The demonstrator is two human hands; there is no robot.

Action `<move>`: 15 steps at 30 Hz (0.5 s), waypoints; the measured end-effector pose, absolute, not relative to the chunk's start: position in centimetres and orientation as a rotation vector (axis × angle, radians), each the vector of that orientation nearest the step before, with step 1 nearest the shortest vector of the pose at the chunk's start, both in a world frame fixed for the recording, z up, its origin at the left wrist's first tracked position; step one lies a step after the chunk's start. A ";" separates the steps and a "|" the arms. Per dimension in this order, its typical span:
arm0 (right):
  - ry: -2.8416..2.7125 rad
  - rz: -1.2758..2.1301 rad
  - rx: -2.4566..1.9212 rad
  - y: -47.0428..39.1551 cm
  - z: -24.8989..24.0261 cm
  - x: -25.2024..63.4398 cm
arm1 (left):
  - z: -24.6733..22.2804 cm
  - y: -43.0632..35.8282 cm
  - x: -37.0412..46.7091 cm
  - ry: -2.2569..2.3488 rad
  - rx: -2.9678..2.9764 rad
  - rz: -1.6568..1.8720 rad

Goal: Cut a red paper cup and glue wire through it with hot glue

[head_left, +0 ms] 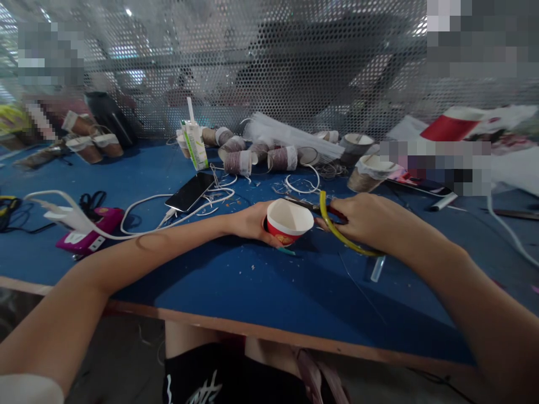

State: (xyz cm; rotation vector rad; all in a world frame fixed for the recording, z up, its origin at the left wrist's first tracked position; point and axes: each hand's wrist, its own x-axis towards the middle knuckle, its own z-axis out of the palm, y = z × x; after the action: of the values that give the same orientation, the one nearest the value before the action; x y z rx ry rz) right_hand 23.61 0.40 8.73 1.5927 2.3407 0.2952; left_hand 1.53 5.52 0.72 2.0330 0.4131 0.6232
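- While my left grip (251,220) is curled around the red cup (283,229), its fingers are open only as wide as the cup's side.
- The red cup sits in the middle of the head view, over the near half of the blue surface (236,280), its white mouth facing up and tilted a little.
- My right grip (364,219) is closed on the handles of the scissors (309,205), whose blades reach left to the far side of the cup's rim; I cannot tell how far apart the blades are.
- A yellow strip (342,238) curves down beside my right grip.
- Near and right of the cup, a short clear stick (378,269) lies just below my right grip.
- To the left, beyond my forearm, lie a black phone (191,192), a white cable (145,201) and a magenta power strip (101,225).
- A drink carton (195,147) with a straw stands beyond the phone, and twine-wrapped cups (232,163) lie to its right.
- At the far edge rises a perforated metal screen (295,62).
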 end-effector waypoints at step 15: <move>2.430 0.255 1.552 1.2 8.5 23.8 | 0.6 5.8 1.5 0.403 1.962 0.565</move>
State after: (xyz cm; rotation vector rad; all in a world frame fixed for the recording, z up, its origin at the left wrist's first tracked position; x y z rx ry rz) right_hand 23.75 1.23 8.47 1.5520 2.4297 0.2553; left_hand 1.47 5.81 0.63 1.9619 0.4029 0.5652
